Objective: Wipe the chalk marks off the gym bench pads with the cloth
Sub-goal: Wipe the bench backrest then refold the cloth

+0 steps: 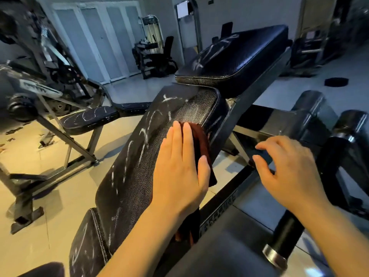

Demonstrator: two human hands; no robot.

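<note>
Nearest us, our left hand (179, 168) lies flat, fingers straight, pressing the dark red cloth (201, 144) onto the long black pad (139, 156), chalk marks (143, 136) still scrawled along its left side. Our right hand (289, 168) hovers empty, fingers loosely spread, over the frame (235, 116). Beyond sits a chalked upper pad (235, 56), another bench (87, 118) left, white doors (99, 37) behind

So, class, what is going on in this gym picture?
A person is wiping a chalk-marked bench pad. The left hand lies flat, pressing a dark red cloth against the pad's right side, where the surface looks cleaner. White chalk marks remain on the left side. The right hand hovers open over the frame, holding nothing. The upper pad is also marked.
</note>
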